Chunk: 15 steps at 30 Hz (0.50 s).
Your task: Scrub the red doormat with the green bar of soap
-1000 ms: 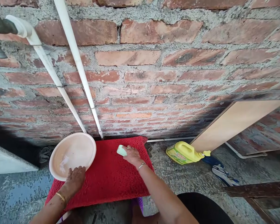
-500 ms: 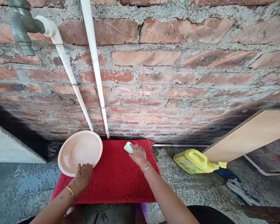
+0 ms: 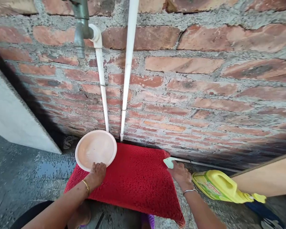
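Head view: the left hand (image 3: 97, 174) gripped the near rim of the pink bowl (image 3: 96, 150) on the red mat (image 3: 135, 178), as before; the right hand (image 3: 180, 173), fingers closed on the soap bar (image 3: 168, 163), had shifted from mid-mat to its right edge beside the yellow jug (image 3: 219, 186).

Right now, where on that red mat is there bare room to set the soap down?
The middle of the red mat is bare, bordered by the pink basin and left hand on one side and the right hand with the soap on the other. Right of the mat is crowded by the yellow jug.
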Motion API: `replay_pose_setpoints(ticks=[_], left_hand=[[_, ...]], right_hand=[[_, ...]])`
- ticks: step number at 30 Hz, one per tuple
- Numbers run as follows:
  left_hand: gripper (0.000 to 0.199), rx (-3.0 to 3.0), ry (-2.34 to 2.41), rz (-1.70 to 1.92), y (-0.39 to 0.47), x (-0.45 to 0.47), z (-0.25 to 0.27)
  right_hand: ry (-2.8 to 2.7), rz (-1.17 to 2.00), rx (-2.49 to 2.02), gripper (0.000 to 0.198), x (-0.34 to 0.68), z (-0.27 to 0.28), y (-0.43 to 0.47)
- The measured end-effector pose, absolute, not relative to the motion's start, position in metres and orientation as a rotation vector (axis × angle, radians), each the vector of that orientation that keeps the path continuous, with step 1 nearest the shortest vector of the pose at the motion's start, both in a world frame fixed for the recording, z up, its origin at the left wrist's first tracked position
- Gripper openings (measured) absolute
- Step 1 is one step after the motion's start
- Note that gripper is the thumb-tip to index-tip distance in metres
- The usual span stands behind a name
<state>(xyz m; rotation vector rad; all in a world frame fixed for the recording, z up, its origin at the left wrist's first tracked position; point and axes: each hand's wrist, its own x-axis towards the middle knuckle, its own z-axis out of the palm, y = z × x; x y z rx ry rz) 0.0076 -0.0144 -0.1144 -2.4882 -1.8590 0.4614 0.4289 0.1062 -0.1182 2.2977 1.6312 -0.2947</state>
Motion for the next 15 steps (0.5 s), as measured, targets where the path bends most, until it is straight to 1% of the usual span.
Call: replay_pose_setpoints(ticks=[4,7,9,12,15], left_hand=[[0.047,-2.507,-1.906,0.538,-0.012,0.015,-0.097],[0.044,-2.493,-1.953,0.547,-0.01,0.018,-0.091],[0.041,-2.483,-1.98,0.537,-0.01,0.018,-0.089],[0.039,-2.511,-1.97,0.507,-0.011,0.015,-0.086],[0.041,-2.543,-1.956,0.487,-0.013,0.012,-0.083]], right_hand=[[2.036,-0.447,2.042,0.06,0.323,-0.121,0.115],[2.236,-0.556,1.839,0.062,0.237,-0.122,0.117],[2.306,-0.597,1.742,0.06,0.197,-0.125,0.117],[2.339,-0.617,1.654,0.059,0.183,-0.129,0.117],[2.275,-0.613,1.715,0.064,0.231,-0.134,0.118]])
